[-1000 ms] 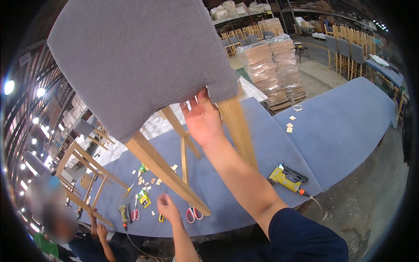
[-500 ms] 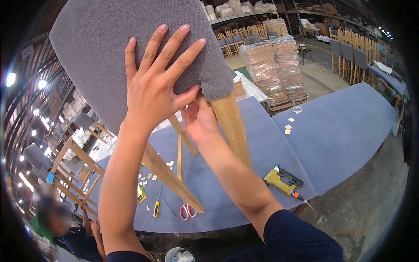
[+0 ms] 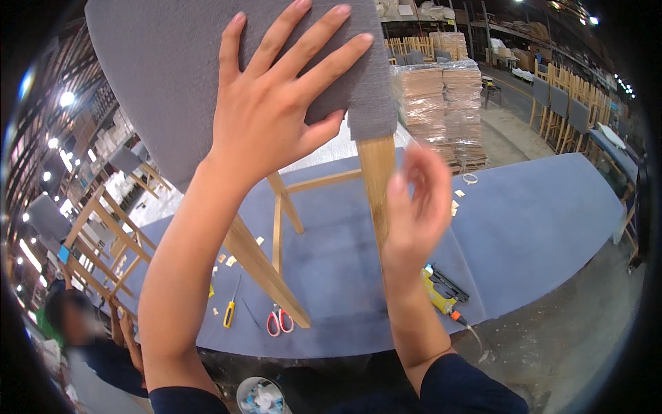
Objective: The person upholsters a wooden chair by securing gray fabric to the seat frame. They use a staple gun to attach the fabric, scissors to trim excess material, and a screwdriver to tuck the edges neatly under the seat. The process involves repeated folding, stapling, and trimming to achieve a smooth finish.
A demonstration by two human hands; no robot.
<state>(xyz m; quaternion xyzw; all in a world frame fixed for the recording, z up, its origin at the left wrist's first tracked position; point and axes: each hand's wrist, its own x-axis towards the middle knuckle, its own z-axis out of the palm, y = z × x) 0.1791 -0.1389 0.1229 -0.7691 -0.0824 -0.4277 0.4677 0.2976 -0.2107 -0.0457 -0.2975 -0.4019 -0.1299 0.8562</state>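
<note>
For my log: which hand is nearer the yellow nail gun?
Right. The right hand appears above the nail gun; the left hand is on the grey upholstery, farther away.

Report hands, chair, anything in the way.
Left hand: spread on chair. Right hand: blurred, half-open near one leg, looks empty. Scissors on table, beside another leg.

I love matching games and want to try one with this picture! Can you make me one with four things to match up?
Things:
1. Left hand
2. Scissors
3. Air-powered gun
4. Bucket

Clues:
A. yellow and black, with an orange fitting
B. at the picture's bottom edge
C. spread out on grey fabric
D. has red and white handles

Right pairs: 1-C, 2-D, 3-A, 4-B.
</note>
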